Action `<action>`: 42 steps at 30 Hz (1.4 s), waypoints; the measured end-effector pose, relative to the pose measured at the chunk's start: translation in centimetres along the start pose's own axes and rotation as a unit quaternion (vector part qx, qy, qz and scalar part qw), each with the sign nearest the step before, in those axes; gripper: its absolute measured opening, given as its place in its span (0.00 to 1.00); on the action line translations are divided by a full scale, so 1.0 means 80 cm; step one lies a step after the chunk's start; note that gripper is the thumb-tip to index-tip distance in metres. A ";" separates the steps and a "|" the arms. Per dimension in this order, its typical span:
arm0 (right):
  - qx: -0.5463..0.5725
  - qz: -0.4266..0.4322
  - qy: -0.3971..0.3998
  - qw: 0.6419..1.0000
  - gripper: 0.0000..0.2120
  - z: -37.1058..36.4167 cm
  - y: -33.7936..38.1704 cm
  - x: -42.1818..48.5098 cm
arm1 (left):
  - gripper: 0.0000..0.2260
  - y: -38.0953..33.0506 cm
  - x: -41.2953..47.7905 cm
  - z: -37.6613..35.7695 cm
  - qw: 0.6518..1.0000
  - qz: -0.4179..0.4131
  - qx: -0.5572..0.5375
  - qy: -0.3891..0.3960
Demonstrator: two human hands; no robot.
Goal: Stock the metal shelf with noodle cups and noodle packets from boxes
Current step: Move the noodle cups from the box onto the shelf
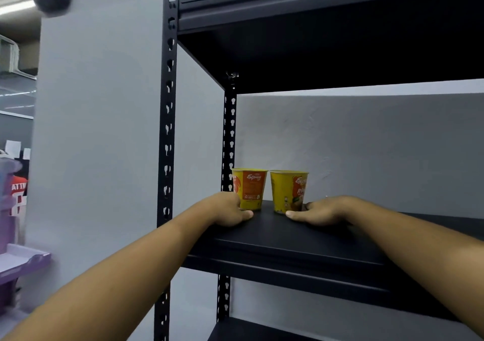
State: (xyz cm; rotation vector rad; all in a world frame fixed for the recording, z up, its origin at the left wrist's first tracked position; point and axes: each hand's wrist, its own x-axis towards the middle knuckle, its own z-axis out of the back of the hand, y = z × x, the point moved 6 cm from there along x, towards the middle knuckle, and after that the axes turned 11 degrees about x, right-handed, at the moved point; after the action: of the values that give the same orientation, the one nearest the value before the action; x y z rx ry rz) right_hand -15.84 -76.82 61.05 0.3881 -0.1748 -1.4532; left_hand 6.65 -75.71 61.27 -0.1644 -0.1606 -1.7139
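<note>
A black metal shelf (301,238) fills the right of the view, set against a grey wall (104,131), its slotted front left post (167,131) running from top to bottom. At the far left edge of the view stands a blurred purple plastic tray (23,262). Both forearms reach in over the front edge of the middle shelf board. The left hand (230,210) lies near the board's left edge, thumb stretched across the foot of the left noodle cup (250,189) and fingers apparently curled round its far side, though they are hidden. The right hand (322,211) cups the foot of the right noodle cup (288,190), thumb tip in front, fingers bent at its right side. Both yellow-and-orange cups stand upright, just beside each other, towards the board's back left corner.
</note>
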 end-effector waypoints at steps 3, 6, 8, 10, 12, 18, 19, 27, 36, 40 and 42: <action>-0.034 -0.003 0.007 0.999 0.40 0.000 0.000 -0.023 | 0.21 0.003 -0.003 -0.001 0.999 -0.001 -0.012 -0.035; -0.047 0.016 0.013 0.999 0.36 -0.005 0.000 -0.057 | 0.19 -0.013 -0.021 0.001 0.998 -0.045 -0.040 -0.030; -0.046 0.035 0.012 0.998 0.33 -0.009 0.000 -0.082 | 0.19 -0.032 -0.038 0.002 0.996 -0.079 -0.044 -0.025; -0.055 0.055 0.004 0.997 0.32 -0.014 -0.003 -0.107 | 0.19 -0.050 -0.056 0.005 0.993 -0.105 -0.045 -0.019; -0.064 0.066 -0.003 0.996 0.33 -0.019 -0.006 -0.131 | 0.18 -0.065 -0.073 0.009 0.991 -0.123 -0.054 -0.018; -0.079 0.079 -0.042 0.993 0.35 -0.030 -0.017 -0.199 | 0.19 -0.101 -0.113 0.015 0.985 -0.160 -0.046 -0.043; -0.076 0.084 -0.047 0.992 0.35 -0.034 -0.021 -0.209 | 0.19 -0.106 -0.118 0.013 0.985 -0.158 -0.048 -0.048; -0.080 0.167 -0.166 0.969 0.30 -0.060 -0.048 -0.305 | 0.16 -0.159 -0.213 0.011 0.963 -0.189 -0.101 -0.164; -0.065 0.193 -0.140 0.969 0.31 -0.141 -0.123 -0.421 | 0.20 -0.221 -0.349 -0.079 0.945 -0.210 -0.182 -0.173; -0.055 0.202 -0.088 0.974 0.31 -0.221 -0.164 -0.468 | 0.20 -0.255 -0.418 -0.160 0.951 -0.204 -0.204 -0.114; -0.038 0.197 -0.062 0.978 0.31 -0.268 -0.188 -0.488 | 0.21 -0.269 -0.453 -0.209 0.955 -0.194 -0.211 -0.073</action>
State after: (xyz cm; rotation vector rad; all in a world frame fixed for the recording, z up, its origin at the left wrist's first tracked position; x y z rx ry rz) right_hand -26.97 -36.10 40.34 0.1864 -0.2783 -1.0883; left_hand -9.61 -40.81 37.34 -0.6111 0.0738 -2.1125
